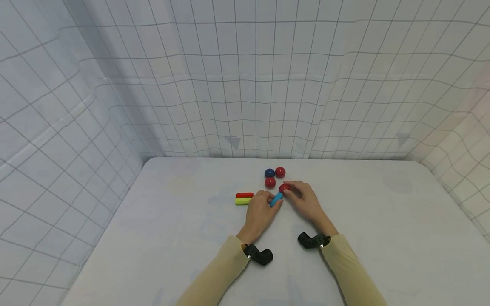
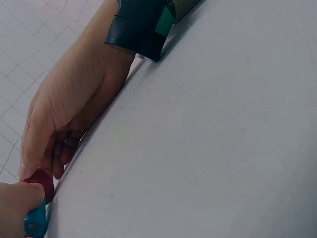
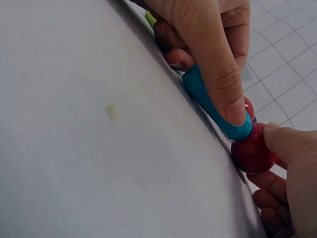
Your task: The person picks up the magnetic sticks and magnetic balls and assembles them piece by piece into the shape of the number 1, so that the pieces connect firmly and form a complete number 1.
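Both hands meet in front of the person, low over a white table [image 1: 183, 229]. The left hand [image 1: 259, 212] pinches a light-blue rod [image 1: 276, 199], the thumb laid along its near side. The right hand [image 1: 306, 204] holds a glossy red ball [image 3: 253, 151] between thumb and fingers; some of those fingers are hidden behind it. From the right wrist, one end of the rod appears to touch the ball, though I cannot tell whether the two are fastened.

Just left of the left hand lie a red rod [image 1: 244, 195] and, alongside it on the near side, a yellow-green rod [image 1: 243, 201], partly covered by the hand. Beyond the hands sit three more balls in a small cluster: a dark-blue ball [image 1: 269, 173], a second red ball [image 1: 280, 172] to its right, and a third red ball [image 1: 270, 182] nearer the person.

I take the step in hand to be joining rod to ball. The next move seems to call for steady alignment: rod end square to the ball, both grips light but firm, since a round ball could roll away if pushed off-centre.
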Action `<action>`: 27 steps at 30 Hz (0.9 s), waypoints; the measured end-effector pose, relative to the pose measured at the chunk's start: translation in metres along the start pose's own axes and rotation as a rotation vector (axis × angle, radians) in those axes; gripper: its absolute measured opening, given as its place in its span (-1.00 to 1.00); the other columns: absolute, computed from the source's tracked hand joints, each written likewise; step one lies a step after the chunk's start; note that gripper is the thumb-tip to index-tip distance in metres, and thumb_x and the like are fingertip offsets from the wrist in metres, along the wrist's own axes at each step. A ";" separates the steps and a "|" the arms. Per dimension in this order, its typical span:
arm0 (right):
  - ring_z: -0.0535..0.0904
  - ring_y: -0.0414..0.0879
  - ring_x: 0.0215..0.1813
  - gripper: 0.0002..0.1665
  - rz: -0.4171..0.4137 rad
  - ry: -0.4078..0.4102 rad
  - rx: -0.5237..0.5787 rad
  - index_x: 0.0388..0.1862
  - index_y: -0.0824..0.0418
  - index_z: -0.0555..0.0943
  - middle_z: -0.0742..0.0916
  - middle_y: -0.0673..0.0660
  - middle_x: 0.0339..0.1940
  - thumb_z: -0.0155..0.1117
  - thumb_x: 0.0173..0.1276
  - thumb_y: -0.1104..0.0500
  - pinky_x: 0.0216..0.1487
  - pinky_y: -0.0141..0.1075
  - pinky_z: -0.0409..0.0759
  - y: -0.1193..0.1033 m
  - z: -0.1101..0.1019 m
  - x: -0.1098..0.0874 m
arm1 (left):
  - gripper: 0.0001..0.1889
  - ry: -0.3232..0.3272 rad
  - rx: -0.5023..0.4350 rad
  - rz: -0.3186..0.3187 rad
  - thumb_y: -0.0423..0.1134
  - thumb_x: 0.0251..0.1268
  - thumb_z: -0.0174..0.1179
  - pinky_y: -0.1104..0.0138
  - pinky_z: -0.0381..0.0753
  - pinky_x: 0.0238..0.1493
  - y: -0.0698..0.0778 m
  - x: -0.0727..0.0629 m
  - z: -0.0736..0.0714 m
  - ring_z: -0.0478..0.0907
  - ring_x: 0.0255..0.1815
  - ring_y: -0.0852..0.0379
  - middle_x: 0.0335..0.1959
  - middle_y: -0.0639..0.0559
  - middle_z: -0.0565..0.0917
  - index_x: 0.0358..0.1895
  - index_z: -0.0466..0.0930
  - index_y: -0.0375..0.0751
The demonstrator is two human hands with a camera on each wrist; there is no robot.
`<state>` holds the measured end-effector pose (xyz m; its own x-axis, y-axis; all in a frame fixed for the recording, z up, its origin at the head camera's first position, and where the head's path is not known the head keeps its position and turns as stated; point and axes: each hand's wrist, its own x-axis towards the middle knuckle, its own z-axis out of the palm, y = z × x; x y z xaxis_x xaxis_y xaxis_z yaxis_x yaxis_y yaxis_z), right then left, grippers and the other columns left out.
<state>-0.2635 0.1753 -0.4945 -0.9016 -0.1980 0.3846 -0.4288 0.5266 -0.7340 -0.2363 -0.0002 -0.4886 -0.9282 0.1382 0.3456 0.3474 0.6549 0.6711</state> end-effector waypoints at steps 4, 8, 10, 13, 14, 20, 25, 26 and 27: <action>0.45 0.07 0.12 -0.57 0.023 -0.010 0.009 0.13 0.25 0.58 0.64 0.16 0.05 0.29 0.33 0.11 0.15 0.00 0.33 0.000 0.000 0.000 | -0.74 -0.009 0.001 -0.005 -0.09 0.19 0.33 0.48 0.44 -0.44 0.001 0.000 0.000 0.42 -0.46 0.24 -0.44 0.08 0.50 -0.30 0.65 -0.26; 0.43 0.08 0.14 -0.55 0.044 -0.010 0.006 0.14 0.24 0.57 0.63 0.17 0.09 0.30 0.31 0.09 0.16 0.01 0.33 0.000 0.000 -0.001 | -0.74 -0.002 0.011 0.017 -0.08 0.18 0.33 0.48 0.42 -0.46 0.000 -0.001 0.000 0.40 -0.47 0.24 -0.46 0.09 0.49 -0.31 0.64 -0.25; 0.44 0.09 0.13 -0.54 0.055 -0.003 0.005 0.14 0.24 0.57 0.63 0.19 0.08 0.31 0.31 0.09 0.15 0.02 0.33 0.000 0.000 -0.001 | -0.73 0.000 0.013 0.027 -0.07 0.18 0.33 0.47 0.41 -0.47 0.000 -0.001 -0.001 0.40 -0.47 0.24 -0.47 0.10 0.49 -0.32 0.64 -0.25; 0.45 0.10 0.11 -0.53 0.072 0.005 0.014 0.14 0.25 0.56 0.64 0.20 0.06 0.32 0.30 0.08 0.14 0.03 0.34 0.000 0.001 -0.001 | -0.73 0.003 0.017 0.039 -0.06 0.18 0.33 0.46 0.41 -0.47 -0.001 -0.002 -0.002 0.40 -0.48 0.24 -0.48 0.10 0.50 -0.32 0.65 -0.24; 0.45 0.10 0.10 -0.54 0.079 0.005 0.017 0.13 0.24 0.57 0.64 0.20 0.04 0.32 0.30 0.07 0.13 0.03 0.35 -0.001 0.001 -0.001 | -0.72 0.003 0.016 0.042 -0.06 0.18 0.33 0.45 0.41 -0.48 -0.001 -0.002 -0.002 0.41 -0.48 0.24 -0.48 0.10 0.50 -0.32 0.65 -0.23; 0.45 0.06 0.11 -0.56 0.097 -0.004 0.030 0.07 0.24 0.59 0.65 0.16 0.00 0.29 0.32 0.02 0.15 0.02 0.34 -0.003 0.001 -0.002 | -0.71 -0.001 0.010 0.049 -0.04 0.16 0.34 0.44 0.43 -0.47 -0.001 -0.002 -0.002 0.44 -0.48 0.24 -0.46 0.09 0.52 -0.31 0.65 -0.23; 0.45 0.07 0.11 -0.58 0.084 0.003 0.021 0.07 0.26 0.59 0.65 0.17 0.01 0.28 0.33 0.04 0.15 0.00 0.35 -0.002 0.000 -0.002 | -0.71 0.001 0.014 0.056 -0.04 0.14 0.35 0.43 0.42 -0.48 -0.002 -0.002 -0.001 0.43 -0.49 0.24 -0.49 0.10 0.50 -0.30 0.66 -0.22; 0.45 0.07 0.11 -0.58 0.079 0.006 0.018 0.07 0.26 0.59 0.65 0.18 0.01 0.28 0.33 0.05 0.15 0.00 0.36 -0.002 0.000 -0.002 | -0.71 0.002 0.014 0.060 -0.04 0.13 0.35 0.43 0.41 -0.48 -0.002 -0.002 -0.001 0.42 -0.50 0.24 -0.50 0.11 0.50 -0.29 0.66 -0.22; 0.46 0.07 0.11 -0.58 0.076 0.009 0.016 0.07 0.27 0.59 0.65 0.18 0.01 0.28 0.33 0.05 0.15 0.00 0.36 -0.001 0.000 -0.001 | -0.71 0.002 0.012 0.062 -0.05 0.13 0.35 0.44 0.40 -0.48 -0.002 -0.002 -0.001 0.42 -0.49 0.25 -0.50 0.11 0.50 -0.29 0.67 -0.22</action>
<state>-0.2616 0.1749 -0.4940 -0.9309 -0.1507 0.3326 -0.3604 0.5262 -0.7702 -0.2355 -0.0023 -0.4903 -0.9046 0.1776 0.3876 0.4029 0.6536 0.6407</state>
